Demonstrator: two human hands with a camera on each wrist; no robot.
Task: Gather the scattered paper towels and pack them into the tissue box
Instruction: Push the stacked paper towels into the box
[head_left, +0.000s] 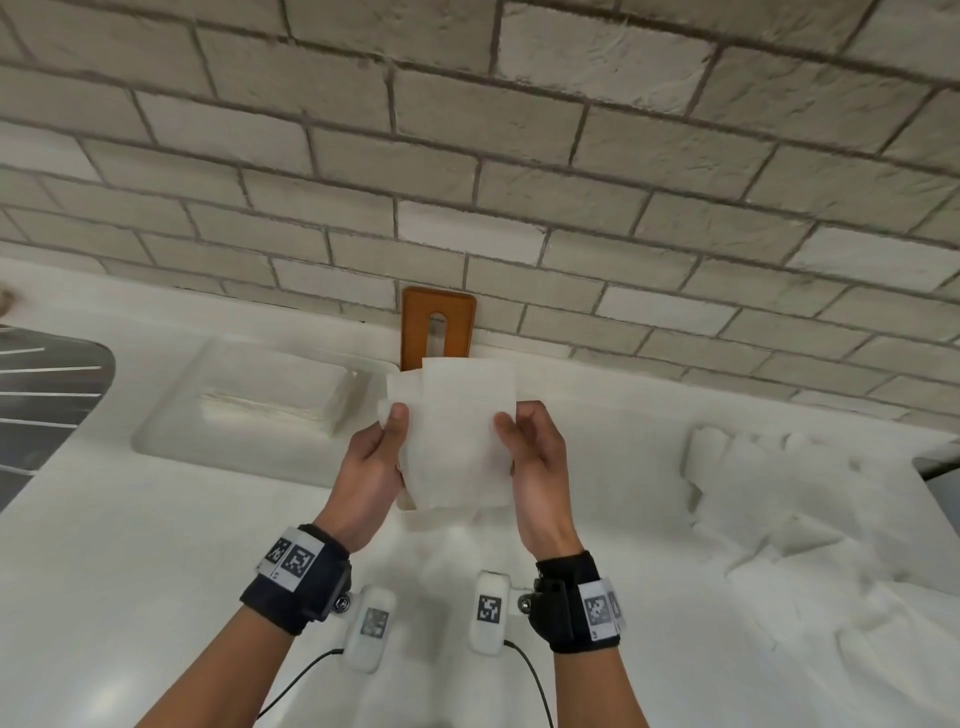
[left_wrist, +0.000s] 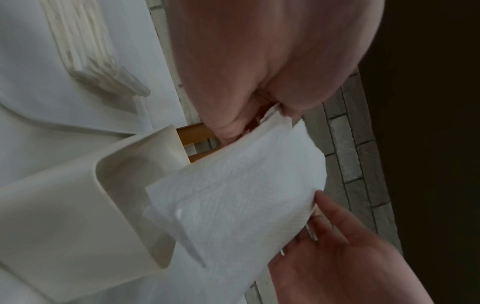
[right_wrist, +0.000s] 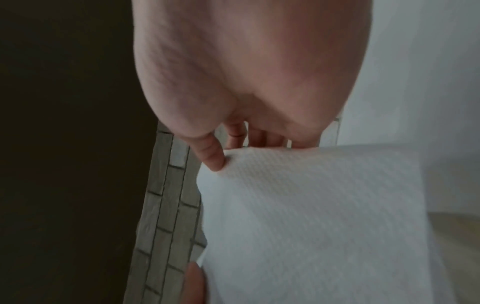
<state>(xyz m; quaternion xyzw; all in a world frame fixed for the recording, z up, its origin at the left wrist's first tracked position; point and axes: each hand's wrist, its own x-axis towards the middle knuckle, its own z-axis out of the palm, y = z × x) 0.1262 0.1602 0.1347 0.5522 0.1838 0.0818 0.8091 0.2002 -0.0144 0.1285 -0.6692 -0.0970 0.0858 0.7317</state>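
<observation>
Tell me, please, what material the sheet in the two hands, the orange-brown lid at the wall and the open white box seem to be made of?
Sheet: soft paper, matte; a fine embossed weave shows in the right wrist view, and it bends between the left hand and the right hand.
Lid: possibly wood or plastic, smooth orange-brown with a slot.
Box: probably plastic, cream, smooth, with rounded walls.

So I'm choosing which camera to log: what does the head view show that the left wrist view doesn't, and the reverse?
Only the head view shows the scattered paper towels lying on the right of the counter, the sink and both wristbands. Only the left wrist view shows the near rim of the white tissue box close up. Both show the left hand and right hand holding a paper towel, the folded stack and the brown lid.
</observation>
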